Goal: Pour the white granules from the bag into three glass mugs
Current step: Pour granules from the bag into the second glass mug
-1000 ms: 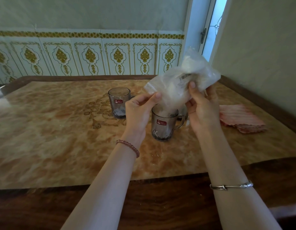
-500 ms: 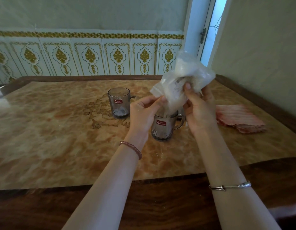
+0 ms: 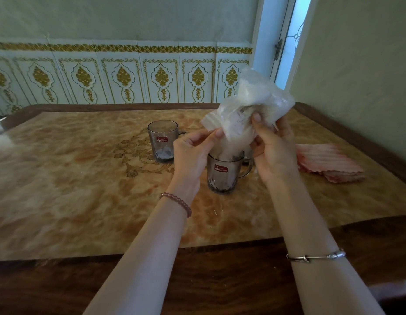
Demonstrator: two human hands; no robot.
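Both your hands, left (image 3: 193, 153) and right (image 3: 273, 153), pinch the bag (image 3: 249, 110) above the near mug (image 3: 224, 172); tilt further and granules may overshoot its rim.

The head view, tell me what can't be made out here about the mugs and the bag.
- Third mug: head view, only a sliver shows behind the right hand; its contents are hidden.
- Near mug: fill level unclear, the bag covers its mouth.
- Bag opening: hidden inside the mug and behind the left hand.
- Mug labels: print too small to read.

Head view—near, looking down over table (image 3: 83, 201).
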